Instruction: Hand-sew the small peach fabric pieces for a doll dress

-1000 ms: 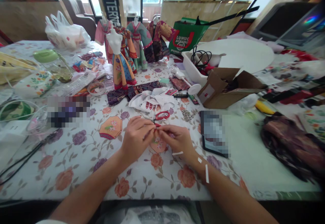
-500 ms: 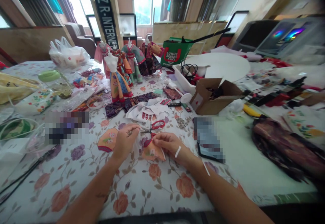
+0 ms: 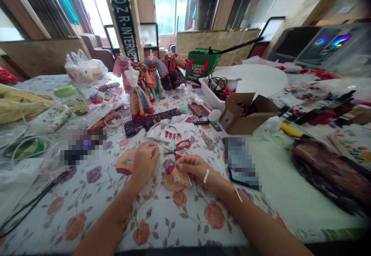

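My right hand (image 3: 195, 169) pinches the upper edge of a small orange embroidered fabric piece (image 3: 177, 179) that has a red trim. My left hand (image 3: 145, 163) is curled a little to the left of it, with a thin dark sliver showing at the fingertips, too small to name. Beside that hand lies a second orange embroidered piece (image 3: 125, 162), partly covered by it. Red-handled scissors (image 3: 179, 147) lie just above the gap between my hands, on the floral tablecloth (image 3: 87, 217).
Costumed doll mannequins (image 3: 139, 93) stand behind dark brocade cloth (image 3: 150, 123) and white printed fabric (image 3: 171, 130). To the right are a cardboard box (image 3: 246, 113), a white plastic tub (image 3: 210, 93) and a blurred phone (image 3: 240, 163). Jars and bags crowd the left side.
My hands were pressed together over the cloth and have drawn apart. The left hand moved left, and the right hand now holds the orange piece lower on the table.
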A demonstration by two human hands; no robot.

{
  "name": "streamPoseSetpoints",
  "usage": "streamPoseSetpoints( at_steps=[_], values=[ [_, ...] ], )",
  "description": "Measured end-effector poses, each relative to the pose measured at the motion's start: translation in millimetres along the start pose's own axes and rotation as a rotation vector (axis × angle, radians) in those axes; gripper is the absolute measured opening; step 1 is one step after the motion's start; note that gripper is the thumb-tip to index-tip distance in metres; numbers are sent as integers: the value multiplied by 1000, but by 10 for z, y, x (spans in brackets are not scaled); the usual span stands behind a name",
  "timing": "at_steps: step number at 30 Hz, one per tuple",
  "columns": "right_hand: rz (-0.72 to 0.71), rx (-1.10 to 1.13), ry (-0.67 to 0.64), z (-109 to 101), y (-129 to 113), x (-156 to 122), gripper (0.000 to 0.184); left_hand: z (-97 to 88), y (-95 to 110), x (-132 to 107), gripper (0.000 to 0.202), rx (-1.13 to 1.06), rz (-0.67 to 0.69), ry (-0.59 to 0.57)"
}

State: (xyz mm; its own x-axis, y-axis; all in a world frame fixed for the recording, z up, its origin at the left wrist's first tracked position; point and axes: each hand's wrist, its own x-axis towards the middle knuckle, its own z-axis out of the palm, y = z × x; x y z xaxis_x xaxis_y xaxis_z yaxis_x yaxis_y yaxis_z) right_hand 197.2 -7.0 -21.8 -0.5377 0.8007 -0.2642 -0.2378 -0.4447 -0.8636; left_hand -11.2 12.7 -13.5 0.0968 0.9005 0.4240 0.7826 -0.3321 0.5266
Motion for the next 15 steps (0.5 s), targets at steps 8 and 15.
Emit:
streamPoseSetpoints(
  at_steps=[8, 15],
  values=[
    [-10, -16, 26, 36, -33, -18, 21, -40, -20, 23, 11, 34, -40, 65],
    [-9, -12, 22, 49, -48, -33, 21, -112, 55, 35, 27, -461, -237, -16]
  ],
)
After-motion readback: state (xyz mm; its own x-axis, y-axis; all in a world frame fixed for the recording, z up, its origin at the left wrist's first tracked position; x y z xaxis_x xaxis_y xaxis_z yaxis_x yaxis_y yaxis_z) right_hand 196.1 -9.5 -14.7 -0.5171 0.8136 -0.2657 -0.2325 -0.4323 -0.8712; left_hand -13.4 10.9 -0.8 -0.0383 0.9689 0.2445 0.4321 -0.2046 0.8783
